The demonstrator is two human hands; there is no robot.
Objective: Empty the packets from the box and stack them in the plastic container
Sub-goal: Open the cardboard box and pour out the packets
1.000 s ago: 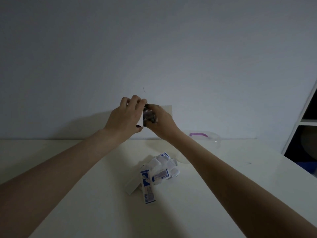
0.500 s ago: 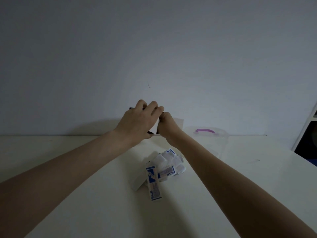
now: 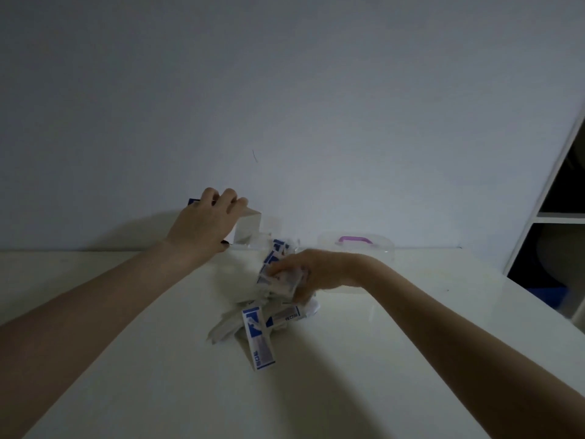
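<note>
My left hand (image 3: 204,221) grips a white box (image 3: 248,228) with blue print, held above the far part of the table near the wall. My right hand (image 3: 304,272) is closed on a bunch of white and blue packets (image 3: 280,278), just above a loose pile of packets (image 3: 262,324) lying on the white table (image 3: 126,375). One packet (image 3: 259,343) sticks out toward me. The clear plastic container (image 3: 357,248) with a purple handle stands behind my right hand, against the wall.
A white shelf unit (image 3: 557,217) with dark compartments stands at the right edge, beyond the table's right side. A grey wall runs right behind the table's far edge.
My right hand left the box and came down to the pile with a bunch of packets in it. The pile of packets has grown. My left hand still holds the box.
</note>
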